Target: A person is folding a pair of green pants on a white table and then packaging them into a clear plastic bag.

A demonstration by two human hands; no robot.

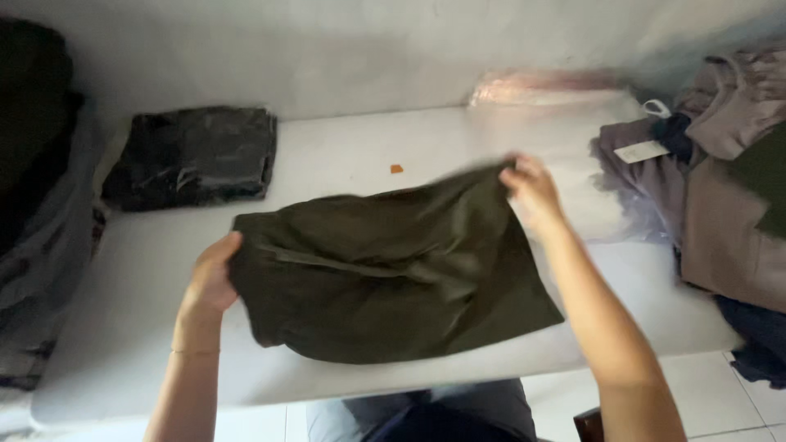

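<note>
The left hand is closed on the left edge of a dark olive garment, fingers curled under the cloth with the thumb on top. The right hand pinches the garment's far right corner between thumb and fingers, lifting that corner slightly off the white bench. The rest of the garment lies folded and spread across the middle of the bench, in front of the person. A stack of dark bagged clothing sits at the far left of the bench, well apart. A heap of mauve and dark clothes lies at the right end, near the right hand.
</note>
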